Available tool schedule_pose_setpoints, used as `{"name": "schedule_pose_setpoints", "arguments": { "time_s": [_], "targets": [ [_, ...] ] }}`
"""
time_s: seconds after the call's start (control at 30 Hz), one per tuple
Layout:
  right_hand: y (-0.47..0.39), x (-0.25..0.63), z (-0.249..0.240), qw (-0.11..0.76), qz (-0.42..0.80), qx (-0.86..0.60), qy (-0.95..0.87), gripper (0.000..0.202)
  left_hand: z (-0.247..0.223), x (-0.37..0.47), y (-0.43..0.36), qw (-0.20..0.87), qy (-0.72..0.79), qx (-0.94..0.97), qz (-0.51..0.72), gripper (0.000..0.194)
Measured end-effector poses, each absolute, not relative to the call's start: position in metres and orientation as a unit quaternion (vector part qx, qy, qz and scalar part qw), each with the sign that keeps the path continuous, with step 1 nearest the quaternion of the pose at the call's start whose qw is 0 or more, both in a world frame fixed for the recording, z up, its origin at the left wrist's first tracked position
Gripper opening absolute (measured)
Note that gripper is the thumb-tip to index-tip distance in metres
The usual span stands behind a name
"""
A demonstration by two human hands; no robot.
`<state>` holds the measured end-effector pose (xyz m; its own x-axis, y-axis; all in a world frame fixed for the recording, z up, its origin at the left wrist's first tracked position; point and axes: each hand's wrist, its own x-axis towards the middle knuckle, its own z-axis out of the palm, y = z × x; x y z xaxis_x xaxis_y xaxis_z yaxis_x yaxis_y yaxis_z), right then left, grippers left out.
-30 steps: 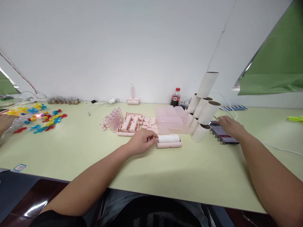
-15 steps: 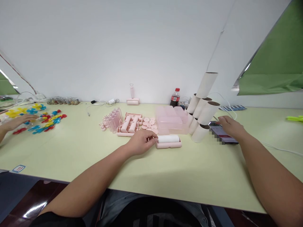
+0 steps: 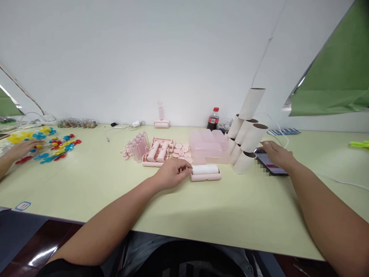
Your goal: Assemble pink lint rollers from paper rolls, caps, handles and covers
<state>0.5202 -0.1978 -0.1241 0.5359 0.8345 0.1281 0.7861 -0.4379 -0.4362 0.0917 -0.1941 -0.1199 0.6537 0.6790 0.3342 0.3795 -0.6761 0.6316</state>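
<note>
My left hand [image 3: 174, 173] rests on the table with thumb and fingers closed at the left end of a lint roller. That roller has a white paper roll [image 3: 205, 169] lying in a pink casing [image 3: 206, 177]. My right hand [image 3: 278, 156] reaches over a phone [image 3: 271, 164] that lies flat with a lit, partly pixelated screen. Its fingers are stretched out above the phone, and the thumb is hidden. Just left of the phone, white paper rolls [image 3: 253, 137] are stacked in a leaning pile.
Pink translucent covers [image 3: 206, 148], pink discs [image 3: 181, 152], roller frames [image 3: 158, 151] and clear pink handles [image 3: 138, 146] sit mid-table. Behind stand a cola bottle [image 3: 213, 119] and an upright lint roller [image 3: 161, 117]. Far left, another person's hand [image 3: 21, 150] touches colourful plastic pieces [image 3: 57, 148].
My right hand has shifted slightly left over the phone, and the screen's content looks different. My left hand and the lint roller stay put. The other person's hand has moved a little left.
</note>
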Motion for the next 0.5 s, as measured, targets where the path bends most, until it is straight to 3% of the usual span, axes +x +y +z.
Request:
{"name": "schedule_pose_setpoints", "arguments": {
  "time_s": [0.5],
  "targets": [
    [-0.202,0.532,-0.121,0.224,0.017,-0.853,-0.471,0.037,-0.118,0.092,-0.195,0.264,0.306,0.870,0.283,0.016]
  ]
}}
